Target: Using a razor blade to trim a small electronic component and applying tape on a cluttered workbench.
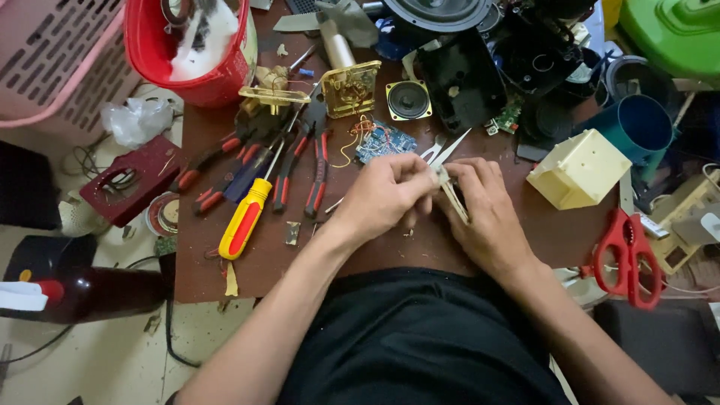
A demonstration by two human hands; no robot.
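Small pale part (pixel 447 189) sits between both hands over the brown table (pixel 375 247). My left hand (pixel 382 199) pinches its upper end; my right hand (pixel 484 210) closes around it. Its long axis runs toward me, I think; fingers hide much.

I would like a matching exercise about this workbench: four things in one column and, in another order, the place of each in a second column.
Things:
1. screwdriver with yellow and red handle
2. red scissors
3. small round speaker
4. red bucket

Places:
a. far left corner of the table
b. right edge of the table
c. left of the left hand, near the pliers
d. far side, beyond both hands

Pairs: 1-c, 2-b, 3-d, 4-a
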